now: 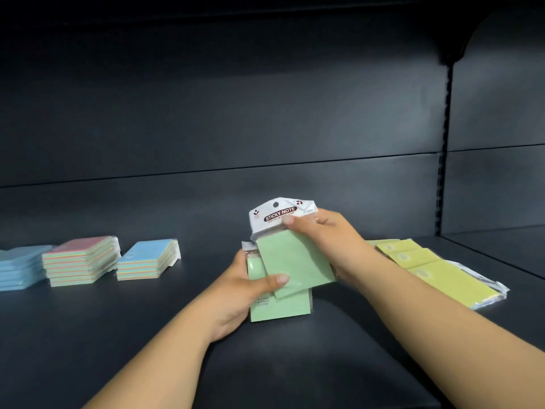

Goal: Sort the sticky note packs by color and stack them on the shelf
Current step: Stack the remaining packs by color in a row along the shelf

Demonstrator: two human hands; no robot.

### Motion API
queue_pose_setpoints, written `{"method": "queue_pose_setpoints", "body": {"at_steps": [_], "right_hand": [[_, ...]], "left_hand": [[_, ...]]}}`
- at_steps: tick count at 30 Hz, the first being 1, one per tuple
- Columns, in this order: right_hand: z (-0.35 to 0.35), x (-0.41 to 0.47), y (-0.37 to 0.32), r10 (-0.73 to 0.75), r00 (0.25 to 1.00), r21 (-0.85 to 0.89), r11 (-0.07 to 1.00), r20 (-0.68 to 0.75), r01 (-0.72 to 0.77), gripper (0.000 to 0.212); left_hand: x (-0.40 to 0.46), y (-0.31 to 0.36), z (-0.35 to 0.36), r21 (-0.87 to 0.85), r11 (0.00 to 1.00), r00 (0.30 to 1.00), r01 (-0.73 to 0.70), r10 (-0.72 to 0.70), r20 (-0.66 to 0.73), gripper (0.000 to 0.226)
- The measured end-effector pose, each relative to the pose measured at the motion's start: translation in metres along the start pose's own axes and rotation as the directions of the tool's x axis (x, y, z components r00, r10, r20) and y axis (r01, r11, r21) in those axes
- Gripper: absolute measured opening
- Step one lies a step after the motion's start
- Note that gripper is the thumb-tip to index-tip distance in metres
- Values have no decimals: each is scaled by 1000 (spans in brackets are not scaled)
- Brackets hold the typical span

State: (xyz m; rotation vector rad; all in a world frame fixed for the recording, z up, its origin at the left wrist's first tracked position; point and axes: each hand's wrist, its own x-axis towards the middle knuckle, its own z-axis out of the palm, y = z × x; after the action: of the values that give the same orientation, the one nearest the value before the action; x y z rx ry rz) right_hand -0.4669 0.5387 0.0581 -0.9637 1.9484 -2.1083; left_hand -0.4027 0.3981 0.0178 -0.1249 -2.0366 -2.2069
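we see three stacks left on shelf [177,320] (blue [20,267], pink-topped [81,261], blue-topped [147,259]) | yellow packs [436,270] right, partly behind right forearm | left hand [239,293] grips green stack [280,308] mid-shelf | right hand [324,234] pinches one green pack [292,261], tilted

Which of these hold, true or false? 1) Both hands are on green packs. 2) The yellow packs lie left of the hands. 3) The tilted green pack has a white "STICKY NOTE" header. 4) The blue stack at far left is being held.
1) True: the left hand grips the green stack, and the right hand holds the tilted green pack.
2) False: the yellow packs lie to the right of the hands.
3) True: its header reads "STICKY NOTE".
4) False: the blue stack rests on the shelf, untouched.
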Motion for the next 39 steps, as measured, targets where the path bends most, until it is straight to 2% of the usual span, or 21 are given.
{"method": "queue_pose_setpoints", "body": {"at_steps": [4,7,10,12,16,19,22,25,29,30,31,32,33,34,36,37,39], "right_hand": [[2,3,18,62,997,165,985,-53,-52,14],[10,3,23,59,998,190,980,-34,-51,11],[15,7,25,-31,999,133,990,-29,34,9],[15,9,29,-25,1000,121,992,-5,26,17],[12,7,37,110,982,171,976,154,-136,30],[13,5,41,118,983,177,974,141,-143,32],[15,8,46,108,990,153,981,91,-121,33],[20,9,54,215,972,106,969,91,-224,46],[15,13,46,270,948,131,947,171,-293,38],[11,16,41,287,950,165,938,123,-304,40],[4,21,37,297,955,159,942,12,-295,40],[-4,27,36,296,947,74,955,-126,-288,41],[-14,34,36,281,928,-97,945,-245,-311,41],[-23,40,37,260,908,-295,885,-328,-360,42],[-39,47,43,279,873,-590,651,-399,-477,47],[-45,51,49,311,856,-661,544,-413,-517,56],[-49,55,58,377,832,-737,403,-407,-543,76]], "left_hand": [[0,1,5,-182,980,996,83,-89,-27,30],[3,3,5,-285,958,993,45,-73,-88,26],[5,5,1,-227,970,983,-85,44,-180,28],[4,7,0,-158,977,972,-145,111,-207,33],[5,4,-2,53,993,978,-105,112,-178,46],[4,1,-2,154,985,980,-79,105,-171,52],[3,1,-3,157,984,975,-86,116,-190,51],[3,-3,-4,105,994,988,-14,30,-152,51],[6,-4,-6,68,998,981,-17,29,-190,51],[7,-4,-7,51,998,973,-28,39,-226,51],[9,-3,-9,27,999,960,-36,42,-276,50],[11,-2,-11,3,999,943,-35,34,-330,49],[12,-2,-14,-15,999,928,-32,24,-373,48],[13,-1,-16,-25,999,918,-29,17,-397,46],[15,-1,-18,-30,999,915,-12,-1,-403,45],[16,-2,-18,-17,1000,913,4,-11,-408,46],[18,-3,-19,11,1000,903,24,-17,-430,46]]}}
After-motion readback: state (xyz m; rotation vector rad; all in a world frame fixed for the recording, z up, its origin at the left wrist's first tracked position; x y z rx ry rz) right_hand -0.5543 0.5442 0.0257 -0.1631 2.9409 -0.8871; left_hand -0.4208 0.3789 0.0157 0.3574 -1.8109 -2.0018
